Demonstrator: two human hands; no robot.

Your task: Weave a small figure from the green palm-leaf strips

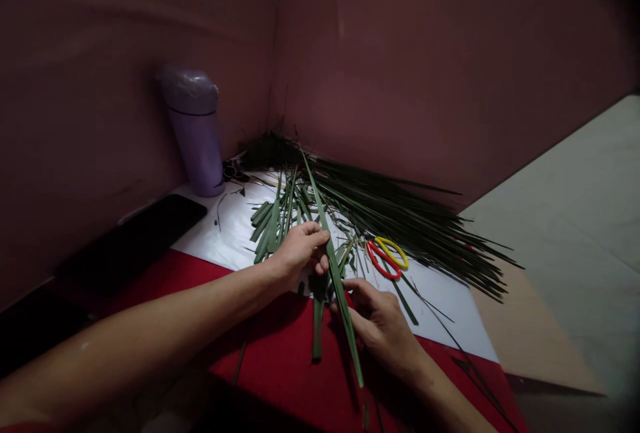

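Note:
A long, narrow green leaf (pixel 320 203) runs from the pile at the back down past the front edge of the white sheet. My left hand (pixel 303 252) pinches it near its middle, between thumb and fingers. Beside the lower stretch of this leaf, my right hand (pixel 383 323) is closed, its fingertips partly hidden behind the blade. Something small and bright red (pixel 349 299) shows between those fingers; its kind is hidden. Another, shorter leaf piece (pixel 317 333) hangs below my left hand over the red cloth.
Scissors with red and yellow handles (pixel 385 258) lie right of my hands. A large bundle of long leaves (pixel 410 220) spreads along the wall, with cut leaf pieces (pixel 265 223) to its left. A purple tumbler (pixel 197 146) and a dark phone (pixel 170 220) are at left. White sheet (pixel 450 326) covers red cloth (pixel 280 360).

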